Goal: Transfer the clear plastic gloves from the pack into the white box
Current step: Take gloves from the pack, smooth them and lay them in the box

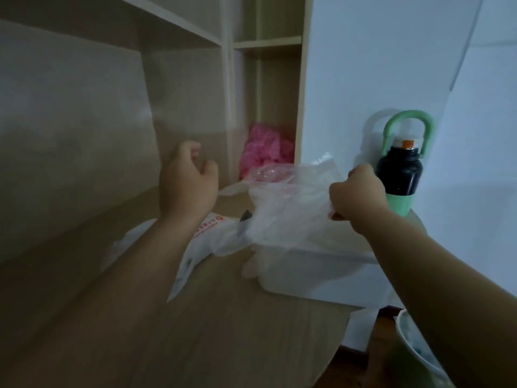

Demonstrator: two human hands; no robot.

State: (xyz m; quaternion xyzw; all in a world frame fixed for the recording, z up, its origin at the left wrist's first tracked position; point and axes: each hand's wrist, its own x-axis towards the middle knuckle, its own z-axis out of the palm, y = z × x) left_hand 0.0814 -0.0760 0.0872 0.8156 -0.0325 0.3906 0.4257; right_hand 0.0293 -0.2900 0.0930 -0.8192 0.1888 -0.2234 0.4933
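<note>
- Right hand (358, 196) fisted on a bunch of clear plastic gloves (291, 211), held just above the white box (321, 273).
- Left hand (188, 179) raised to the left of the box, fingers curled in, nothing visible in them.
- Pack (208, 232), white with red print, flat on the wooden desk (223, 331) just left of the box.
- Dark bottle (398, 175) with green handle, upright close behind the box's right end.
- Pink plastic (261, 152) in a shelf compartment behind the box, well back.

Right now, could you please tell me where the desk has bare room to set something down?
The desk is bare along its front edge, nearer than the pack and white box, and at left along the back panel. The far right is crowded: gloves, box, bottle.
</note>
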